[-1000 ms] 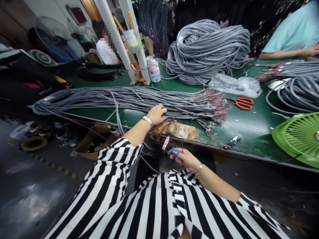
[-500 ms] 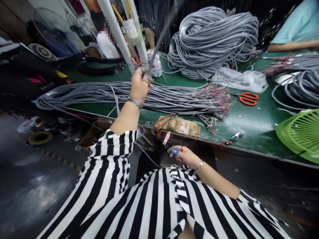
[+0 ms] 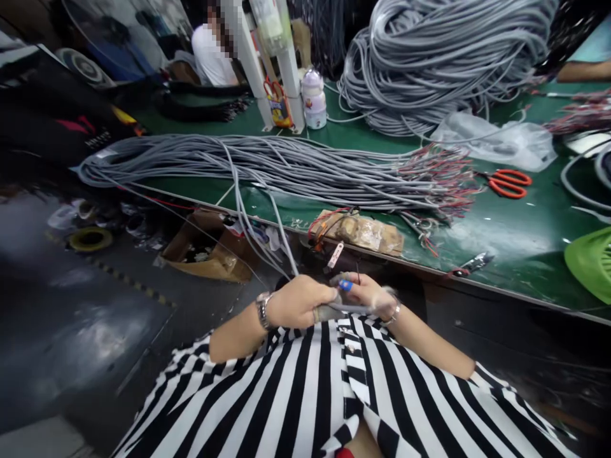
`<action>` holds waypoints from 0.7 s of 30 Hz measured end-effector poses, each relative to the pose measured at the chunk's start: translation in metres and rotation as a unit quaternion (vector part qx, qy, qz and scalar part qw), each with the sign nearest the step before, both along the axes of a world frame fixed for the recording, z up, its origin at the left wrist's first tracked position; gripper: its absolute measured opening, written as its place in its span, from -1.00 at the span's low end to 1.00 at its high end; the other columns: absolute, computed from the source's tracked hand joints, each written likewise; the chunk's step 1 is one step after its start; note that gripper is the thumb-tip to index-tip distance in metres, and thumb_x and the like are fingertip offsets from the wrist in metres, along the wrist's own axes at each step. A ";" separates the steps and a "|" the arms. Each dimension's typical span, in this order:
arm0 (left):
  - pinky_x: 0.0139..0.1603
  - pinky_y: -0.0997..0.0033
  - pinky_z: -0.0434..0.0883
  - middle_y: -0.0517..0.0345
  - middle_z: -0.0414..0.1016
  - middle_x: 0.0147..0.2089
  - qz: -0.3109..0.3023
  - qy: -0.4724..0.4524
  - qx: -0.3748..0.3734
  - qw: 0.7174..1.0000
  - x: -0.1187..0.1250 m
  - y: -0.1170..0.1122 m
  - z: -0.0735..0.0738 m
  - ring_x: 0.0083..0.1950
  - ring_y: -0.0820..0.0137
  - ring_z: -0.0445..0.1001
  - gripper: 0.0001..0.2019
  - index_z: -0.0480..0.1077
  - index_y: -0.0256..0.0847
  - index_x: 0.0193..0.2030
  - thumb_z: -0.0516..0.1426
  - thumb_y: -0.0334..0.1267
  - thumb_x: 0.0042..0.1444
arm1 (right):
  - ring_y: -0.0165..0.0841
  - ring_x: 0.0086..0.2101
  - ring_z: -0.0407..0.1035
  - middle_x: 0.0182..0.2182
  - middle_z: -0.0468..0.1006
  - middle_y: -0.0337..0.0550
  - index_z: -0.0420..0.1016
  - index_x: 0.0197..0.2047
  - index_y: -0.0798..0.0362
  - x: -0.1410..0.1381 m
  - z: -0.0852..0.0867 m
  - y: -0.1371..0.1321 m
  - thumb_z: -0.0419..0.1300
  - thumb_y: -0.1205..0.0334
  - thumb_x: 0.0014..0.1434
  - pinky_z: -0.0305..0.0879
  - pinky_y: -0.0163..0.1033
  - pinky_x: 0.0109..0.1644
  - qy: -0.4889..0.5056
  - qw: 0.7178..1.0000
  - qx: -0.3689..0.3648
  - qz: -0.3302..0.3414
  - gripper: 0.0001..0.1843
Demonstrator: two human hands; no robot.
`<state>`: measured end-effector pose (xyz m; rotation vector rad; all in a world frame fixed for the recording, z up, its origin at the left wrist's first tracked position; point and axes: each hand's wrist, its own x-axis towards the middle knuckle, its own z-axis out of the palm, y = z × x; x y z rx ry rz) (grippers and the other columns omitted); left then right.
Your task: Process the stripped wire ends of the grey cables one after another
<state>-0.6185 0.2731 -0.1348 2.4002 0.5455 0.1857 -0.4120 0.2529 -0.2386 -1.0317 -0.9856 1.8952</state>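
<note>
In front of my striped shirt, my left hand (image 3: 301, 303) is closed round a grey cable (image 3: 352, 308), whose blurred end reaches toward my right wrist. My right hand (image 3: 367, 294) is close beside it, fingers pinched, with a blue wrap on one finger. A small dark grey thing shows at its fingertips, too unclear to name. Grey cable lengths (image 3: 284, 238) run over the table edge down to my left hand. Beyond lies a long bundle of grey cables (image 3: 296, 168) with stripped red and white wire ends (image 3: 443, 178).
A taped cardboard block (image 3: 365, 232) sits at the edge of the green table (image 3: 482, 238). Orange-handled scissors (image 3: 510, 183), small snips (image 3: 472, 264) and a green basket (image 3: 592, 264) lie to the right. Behind are a big cable coil (image 3: 443, 63) and a bottle (image 3: 314, 100).
My left hand has come down from above the cable bundle to beside my right hand, bringing the grey cable. My right hand stays low, and the view has shifted a little.
</note>
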 end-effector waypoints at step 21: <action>-0.37 0.53 0.19 0.21 0.39 -0.48 0.177 0.034 -0.097 0.979 -0.062 -0.016 -0.087 -0.43 0.49 0.32 -0.63 0.38 -0.27 -0.43 0.05 -0.02 0.24 | -0.56 -0.51 0.31 -0.42 0.54 -0.22 0.55 -0.29 0.15 -0.040 0.010 0.000 0.51 0.19 -0.13 0.17 -0.45 -0.48 0.161 0.983 -0.033 0.077 -0.65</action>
